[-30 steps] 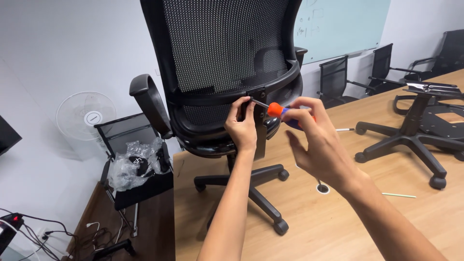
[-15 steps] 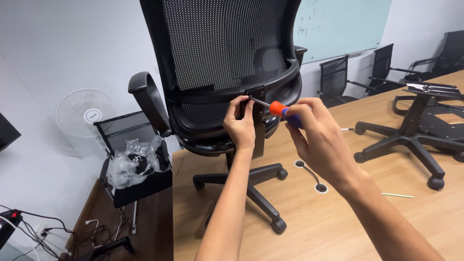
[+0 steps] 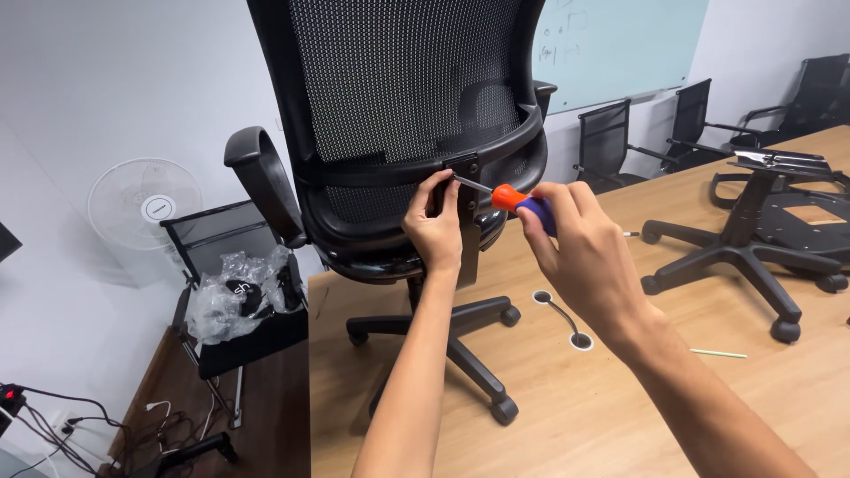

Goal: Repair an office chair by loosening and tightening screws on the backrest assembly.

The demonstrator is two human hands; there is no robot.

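A black mesh-back office chair stands on a wooden table. My right hand grips a screwdriver with an orange and blue handle; its metal shaft points left to the black bracket at the base of the backrest. My left hand rests against that bracket, fingers pinched at the screwdriver's tip. The tip itself is hidden behind my fingers.
A second chair base with a seat plate lies on the table at right. A cable grommet and a thin stick lie on the tabletop. To the left, a chair holding crumpled plastic, a white fan, floor cables.
Both hands stay at the bracket; the screwdriver handle has shifted only slightly. The view has drifted a little.
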